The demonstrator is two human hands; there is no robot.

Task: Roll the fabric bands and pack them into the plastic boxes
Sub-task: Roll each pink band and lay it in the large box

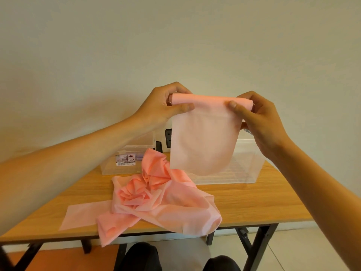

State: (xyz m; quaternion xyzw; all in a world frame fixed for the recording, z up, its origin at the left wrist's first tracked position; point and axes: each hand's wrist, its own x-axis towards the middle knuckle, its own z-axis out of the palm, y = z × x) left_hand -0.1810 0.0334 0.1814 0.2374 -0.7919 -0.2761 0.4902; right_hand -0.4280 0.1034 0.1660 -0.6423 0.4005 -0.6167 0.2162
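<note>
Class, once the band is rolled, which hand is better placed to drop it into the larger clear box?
Probably the right hand: it holds the roll nearly above that box, while the left hand sits farther away.

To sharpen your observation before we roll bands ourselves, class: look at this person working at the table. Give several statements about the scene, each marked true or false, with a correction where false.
1. The left hand and right hand both hold the pink band in the air. True.
2. The band is rolled up completely. False: only its top is rolled; the rest hangs loose.
3. A heap of pink fabric lies on the wooden table. True.
4. The plastic boxes are opaque. False: the labelled box and the larger box are clear.
</note>
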